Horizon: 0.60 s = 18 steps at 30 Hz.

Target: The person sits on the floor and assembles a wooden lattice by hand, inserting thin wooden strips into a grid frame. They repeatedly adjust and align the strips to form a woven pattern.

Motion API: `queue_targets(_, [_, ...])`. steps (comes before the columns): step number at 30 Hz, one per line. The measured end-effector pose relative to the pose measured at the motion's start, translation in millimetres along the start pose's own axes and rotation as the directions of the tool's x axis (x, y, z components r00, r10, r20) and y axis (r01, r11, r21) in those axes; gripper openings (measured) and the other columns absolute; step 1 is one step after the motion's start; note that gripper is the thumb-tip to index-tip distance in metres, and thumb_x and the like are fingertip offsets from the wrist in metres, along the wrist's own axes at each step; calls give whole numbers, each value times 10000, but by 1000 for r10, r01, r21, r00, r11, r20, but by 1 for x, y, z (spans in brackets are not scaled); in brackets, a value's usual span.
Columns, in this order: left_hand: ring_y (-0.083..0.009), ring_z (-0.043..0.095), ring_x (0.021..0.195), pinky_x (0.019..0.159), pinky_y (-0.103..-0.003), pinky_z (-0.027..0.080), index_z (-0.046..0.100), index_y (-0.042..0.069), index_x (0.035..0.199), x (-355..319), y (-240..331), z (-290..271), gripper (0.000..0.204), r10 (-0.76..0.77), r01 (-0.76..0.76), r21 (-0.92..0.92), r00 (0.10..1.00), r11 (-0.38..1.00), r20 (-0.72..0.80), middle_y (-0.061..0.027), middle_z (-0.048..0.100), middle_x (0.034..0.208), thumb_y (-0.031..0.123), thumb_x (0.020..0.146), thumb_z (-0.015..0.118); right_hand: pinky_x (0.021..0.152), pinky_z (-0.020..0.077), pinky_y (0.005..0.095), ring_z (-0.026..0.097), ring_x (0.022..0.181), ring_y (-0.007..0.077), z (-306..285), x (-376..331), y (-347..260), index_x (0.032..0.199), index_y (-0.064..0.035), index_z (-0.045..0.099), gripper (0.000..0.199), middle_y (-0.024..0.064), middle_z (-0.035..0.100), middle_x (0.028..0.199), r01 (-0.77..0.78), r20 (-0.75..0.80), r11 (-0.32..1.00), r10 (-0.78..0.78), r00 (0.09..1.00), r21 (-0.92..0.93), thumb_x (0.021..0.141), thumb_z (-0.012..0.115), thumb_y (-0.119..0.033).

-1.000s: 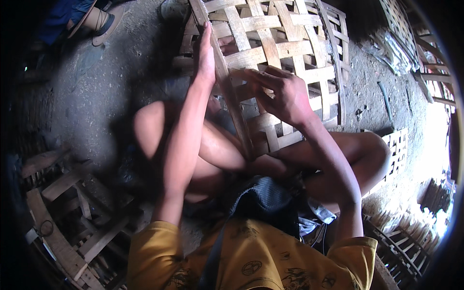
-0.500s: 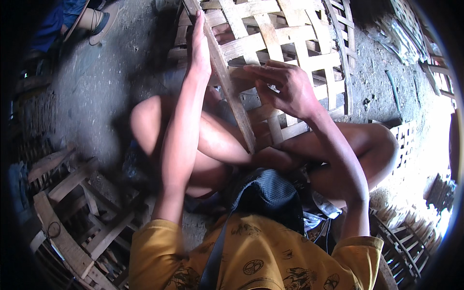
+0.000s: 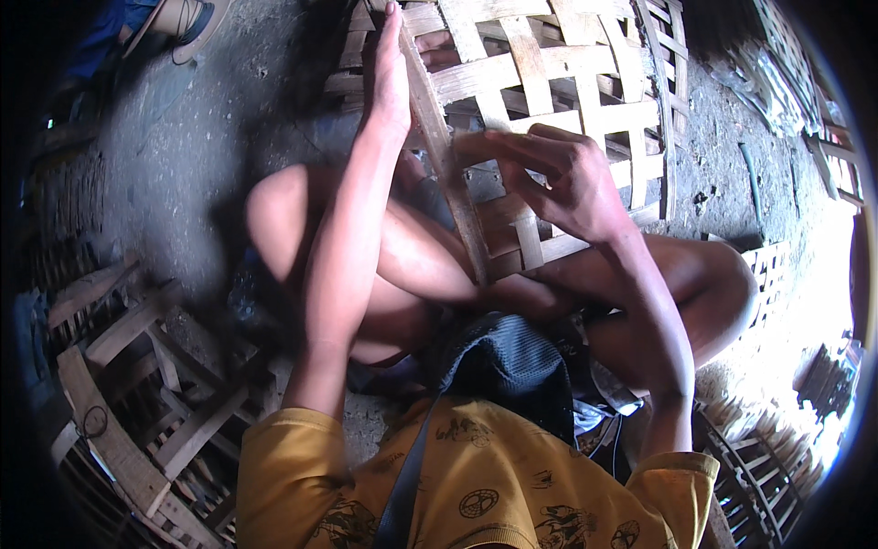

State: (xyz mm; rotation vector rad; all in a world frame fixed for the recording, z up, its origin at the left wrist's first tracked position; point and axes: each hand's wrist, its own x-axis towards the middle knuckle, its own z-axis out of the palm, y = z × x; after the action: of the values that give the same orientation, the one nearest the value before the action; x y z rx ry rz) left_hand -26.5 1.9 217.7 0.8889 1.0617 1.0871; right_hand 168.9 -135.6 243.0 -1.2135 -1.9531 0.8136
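A woven basket of flat, pale bamboo strips (image 3: 567, 62) stands tilted before my crossed legs, its dark rim strip (image 3: 445, 165) slanting down toward my lap. My left hand (image 3: 391, 91) holds that rim at its upper part. The thumb lies along the outer side, and some fingers show through the weave behind. Close to the rim's middle, my right hand (image 3: 576, 183) is closed, with thumb and forefinger pinching a bamboo strip (image 3: 474, 148) of the weave. The exact pinch point is partly hidden by the fingers.
Wooden slatted frames (image 3: 183, 403) lie at the lower left. Pale stacked strips (image 3: 768, 430) and a dark slatted rack (image 3: 745, 476) are at the lower right. A thin green rod (image 3: 752, 183) lies on the ground at right. A brimmed hat (image 3: 187, 27) shows at the top left.
The basket and both hands have shifted slightly right in the picture. My right hand has moved a little farther from the rim, its fingers still closed.
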Motion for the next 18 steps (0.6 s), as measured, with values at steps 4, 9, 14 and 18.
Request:
queue_targets(4, [-198, 644, 891, 762, -366, 570, 509, 116, 1428, 2, -2, 0, 698, 0, 0, -1, 1000, 1000, 0, -142, 711, 1056, 667, 999, 528, 698, 582, 401, 734, 816, 318, -7, -6, -1, 1261, -137, 745, 364, 124, 745, 967, 9, 69, 997, -4, 998, -73, 905, 715, -66])
queue_targets(9, [-197, 643, 892, 761, -366, 570, 511, 116, 1425, 5, -3, -3, 696, 5, -5, -10, 1000, 1000, 5, -140, 710, 1055, 666, 999, 527, 710, 591, 383, 727, 830, 272, -20, -2, -3, 1184, -273, 776, 387, 46, 765, 1031, -6, 83, 985, 20, 996, -174, 856, 706, -79])
queue_targets(14, [-196, 642, 893, 761, -365, 570, 514, 117, 1422, 6, -5, -5, 693, 12, -12, -5, 1000, 1000, 7, -138, 710, 1054, 666, 999, 527, 743, 596, 391, 733, 852, 275, -19, -7, 4, 1125, -242, 800, 344, 51, 771, 1036, 82, 86, 985, -70, 994, -149, 831, 710, -88])
queue_targets(18, [-196, 642, 895, 760, -365, 570, 516, 117, 1420, 8, -8, -8, 691, 18, -18, -5, 1000, 1000, 6, -137, 709, 1054, 666, 1000, 526, 713, 609, 383, 749, 853, 289, -17, -5, 1, 1130, -182, 805, 296, 57, 781, 1073, 13, 209, 990, 17, 978, -141, 847, 761, -105])
